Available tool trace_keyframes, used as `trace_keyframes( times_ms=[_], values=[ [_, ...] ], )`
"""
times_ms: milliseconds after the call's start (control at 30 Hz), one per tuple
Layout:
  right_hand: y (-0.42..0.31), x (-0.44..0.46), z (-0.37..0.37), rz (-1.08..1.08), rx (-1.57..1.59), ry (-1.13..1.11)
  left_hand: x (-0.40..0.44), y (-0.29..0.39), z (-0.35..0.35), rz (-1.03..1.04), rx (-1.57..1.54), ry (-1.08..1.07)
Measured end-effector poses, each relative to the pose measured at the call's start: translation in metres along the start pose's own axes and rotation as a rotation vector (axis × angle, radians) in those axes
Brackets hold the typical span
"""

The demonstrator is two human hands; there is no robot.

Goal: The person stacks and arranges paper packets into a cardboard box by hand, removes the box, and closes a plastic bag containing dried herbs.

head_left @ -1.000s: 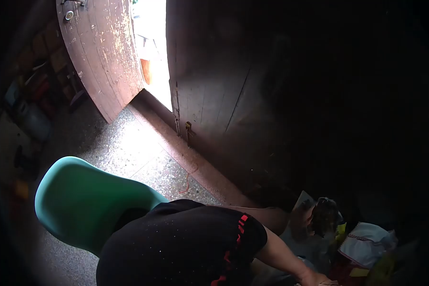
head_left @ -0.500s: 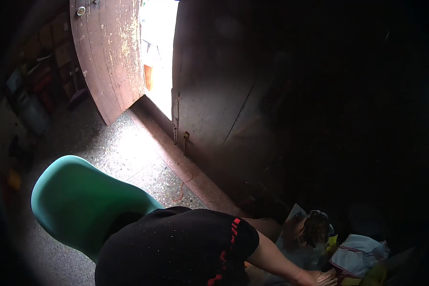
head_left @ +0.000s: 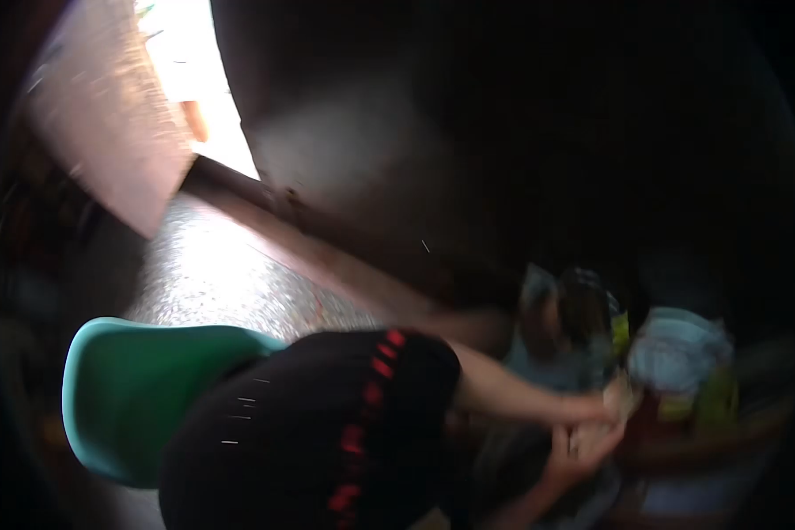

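My left hand [head_left: 594, 410] reaches in from a black sleeve with red marks and meets my right hand [head_left: 587, 444] at the lower right. The two hands are close together or touching. A pale patch [head_left: 624, 397] shows at their fingers; blur hides whether it is a held thing or part of a hand. Finger positions are smeared by motion. Just right of the hands lies a whitish cloth-like bundle [head_left: 678, 349]. Beyond the left forearm sits a clear plastic bag [head_left: 539, 322] beside a dark round shape [head_left: 585, 309].
A green chair [head_left: 141, 397] stands behind my body at left. Sunlight enters beside a wooden door [head_left: 106, 115] and falls on the speckled floor [head_left: 230, 265]. A raised sill [head_left: 300, 252] runs toward the hands. Yellow-green items [head_left: 717, 397] lie at far right.
The view has shifted and blurred, so the bags and hands sit higher in it. My right hand has come into view beside my left, whose fingers were stretched out before.
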State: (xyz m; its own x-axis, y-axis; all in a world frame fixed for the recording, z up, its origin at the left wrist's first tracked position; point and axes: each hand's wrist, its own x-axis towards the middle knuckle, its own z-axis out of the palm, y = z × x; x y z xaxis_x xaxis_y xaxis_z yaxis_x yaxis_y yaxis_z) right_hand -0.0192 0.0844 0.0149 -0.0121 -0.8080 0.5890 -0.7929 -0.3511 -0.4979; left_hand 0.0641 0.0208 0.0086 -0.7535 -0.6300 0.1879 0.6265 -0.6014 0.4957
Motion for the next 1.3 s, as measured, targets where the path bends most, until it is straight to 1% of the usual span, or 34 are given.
trace_keyframes(
  times_ms=[67, 100, 133, 200, 233, 300, 367, 400, 433, 500, 533, 567, 633, 667, 700, 767, 800, 900, 967, 1033, 1100, 1133, 1200, 1233, 1267, 1300],
  values=[
    [-0.012, 0.000, -0.009, -0.099, -0.272, -0.017, -0.002, 0.001, -0.001, -0.066, -0.070, 0.017],
    [-0.028, 0.006, -0.012, -0.117, -0.323, -0.023, -0.006, 0.003, -0.001, -0.100, -0.101, 0.028],
    [-0.028, 0.011, -0.011, -0.152, -0.361, -0.015, -0.007, 0.005, -0.001, -0.137, -0.130, 0.034],
    [-0.016, 0.012, -0.012, -0.212, -0.398, 0.011, -0.005, 0.007, -0.007, -0.177, -0.140, 0.063],
    [-0.013, 0.012, -0.012, -0.219, -0.408, 0.013, -0.001, 0.004, -0.009, -0.152, -0.103, 0.135],
    [-0.015, 0.017, -0.011, -0.226, -0.417, 0.007, 0.001, 0.005, -0.011, -0.098, -0.168, 0.114],
    [-0.019, 0.012, -0.016, -0.227, -0.420, 0.028, -0.007, 0.008, -0.007, -0.143, -0.233, 0.122],
    [-0.018, 0.013, -0.014, -0.238, -0.396, 0.050, -0.006, 0.006, -0.011, -0.121, -0.255, 0.080],
    [-0.015, 0.010, -0.015, -0.232, -0.401, 0.044, -0.007, 0.006, -0.011, -0.127, -0.263, 0.081],
    [-0.008, 0.004, -0.014, -0.228, -0.398, 0.068, -0.010, 0.008, -0.008, -0.182, -0.360, 0.068],
    [-0.005, 0.003, -0.012, -0.179, -0.361, 0.081, -0.009, 0.007, -0.008, -0.146, -0.327, 0.068],
    [-0.006, 0.003, -0.010, -0.176, -0.367, 0.074, -0.009, 0.007, -0.007, -0.149, -0.336, 0.068],
    [-0.008, 0.002, -0.006, -0.149, -0.321, 0.073, -0.007, 0.006, -0.006, -0.085, -0.257, 0.122],
    [-0.007, 0.001, -0.005, -0.131, -0.294, 0.037, -0.003, 0.005, -0.008, -0.052, -0.227, 0.170],
    [-0.006, 0.003, -0.004, -0.128, -0.300, 0.038, 0.001, 0.004, -0.011, -0.056, -0.229, 0.166],
    [-0.002, 0.010, -0.003, -0.168, -0.266, -0.035, 0.011, 0.004, -0.017, -0.070, -0.301, 0.270],
    [0.004, 0.013, -0.004, -0.190, -0.217, -0.091, 0.017, 0.004, -0.020, -0.032, -0.256, 0.300],
    [0.018, 0.018, 0.003, -0.194, -0.282, -0.088, 0.027, 0.009, -0.030, -0.106, -0.215, 0.331],
    [0.025, 0.022, 0.006, -0.189, -0.244, -0.102, 0.031, 0.012, -0.035, -0.143, -0.172, 0.357],
    [0.027, 0.027, 0.008, -0.268, -0.353, -0.163, 0.034, 0.011, -0.042, -0.181, -0.130, 0.388],
    [0.029, 0.030, 0.013, -0.258, -0.334, -0.147, 0.037, 0.007, -0.050, -0.199, -0.118, 0.320],
    [0.027, 0.032, 0.015, -0.274, -0.362, -0.106, 0.040, 0.004, -0.052, -0.174, -0.117, 0.288],
    [0.027, 0.035, 0.020, -0.286, -0.389, -0.068, 0.039, 0.013, -0.042, -0.173, -0.106, 0.293],
    [0.028, 0.036, 0.021, -0.289, -0.394, -0.014, 0.039, 0.019, -0.036, -0.169, -0.091, 0.294],
    [0.030, 0.037, 0.021, -0.294, -0.400, 0.040, 0.039, 0.023, -0.033, -0.225, -0.036, 0.305],
    [0.033, 0.037, 0.019, -0.290, -0.406, 0.040, 0.043, 0.020, -0.034, -0.230, -0.039, 0.300]
  ],
)
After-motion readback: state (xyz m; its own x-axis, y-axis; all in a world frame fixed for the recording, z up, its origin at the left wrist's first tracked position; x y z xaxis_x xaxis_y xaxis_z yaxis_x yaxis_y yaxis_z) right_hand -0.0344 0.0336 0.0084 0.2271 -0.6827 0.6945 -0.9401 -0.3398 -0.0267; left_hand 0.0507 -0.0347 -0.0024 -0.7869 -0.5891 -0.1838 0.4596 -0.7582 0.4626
